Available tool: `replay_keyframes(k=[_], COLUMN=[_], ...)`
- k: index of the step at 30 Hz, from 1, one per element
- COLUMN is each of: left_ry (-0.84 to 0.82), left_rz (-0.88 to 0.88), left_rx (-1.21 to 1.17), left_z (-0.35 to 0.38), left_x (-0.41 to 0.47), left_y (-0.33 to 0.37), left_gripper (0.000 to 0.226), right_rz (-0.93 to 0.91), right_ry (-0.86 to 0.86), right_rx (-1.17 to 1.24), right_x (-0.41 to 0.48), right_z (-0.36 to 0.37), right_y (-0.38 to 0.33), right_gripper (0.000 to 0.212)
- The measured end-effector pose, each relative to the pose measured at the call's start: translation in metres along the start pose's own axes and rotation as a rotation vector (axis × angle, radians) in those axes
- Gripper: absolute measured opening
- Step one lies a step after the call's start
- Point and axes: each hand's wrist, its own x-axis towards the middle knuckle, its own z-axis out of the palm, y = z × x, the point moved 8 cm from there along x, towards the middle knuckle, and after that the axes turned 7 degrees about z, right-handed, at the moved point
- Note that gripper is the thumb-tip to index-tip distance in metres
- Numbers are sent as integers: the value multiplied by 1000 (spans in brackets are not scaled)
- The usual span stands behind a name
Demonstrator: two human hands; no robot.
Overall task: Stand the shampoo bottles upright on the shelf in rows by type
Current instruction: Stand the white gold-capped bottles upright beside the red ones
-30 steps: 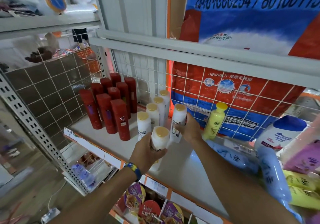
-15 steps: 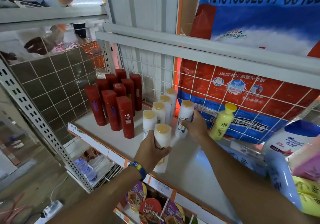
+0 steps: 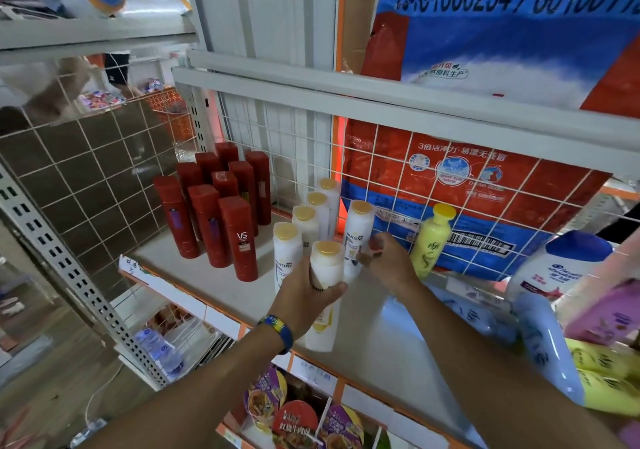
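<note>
Shelf [image 3: 374, 344], red bottles [image 3: 207, 220], yellow bottle [image 3: 433, 240], white bottle [image 3: 327, 265] gripped

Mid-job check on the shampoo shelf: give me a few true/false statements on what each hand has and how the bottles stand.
1. The left hand grips a white plastic shampoo bottle with a gold cap. True.
2. The tall red shampoo bottles lie on their sides. False: they stand upright at the left end of the white shelf.
3. A yellow plastic bottle with a yellow cap stands by the wire grid, right of the white ones. True.
4. The right hand holds a red bottle. False: it is at a standing white gold-capped bottle; its grip is unclear.
5. Four more white gold-capped bottles stand in a line toward the back. True.
</note>
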Motion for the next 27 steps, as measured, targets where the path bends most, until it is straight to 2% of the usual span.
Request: replay_keyframes(k=[3,7,13,20,23,27], left_ry=[-14,-2,16,-46,-69,-17], left_rz=[48,74,71,79,61,52], left_rx=[50,83,20,49,9,-26], left_z=[5,14,23,31,30,24], left_x=[9,23,32,42,41,36], left_y=[6,9,10,7,7,5], left_gripper=[40,42,36,46,47,41], right_rz=[-31,-105,-151,-37,-7,17], right_ry=[-18,-162,-243,-181,-136,-74], right_rx=[-98,-141,-172,-174,-72,-10], right_x=[-16,-36,-54,-64,-63,-62], right_z=[-9,-9,9,33,42,52], right_y=[0,5,23,24,24,22], right_gripper=[31,23,32,55,55,52])
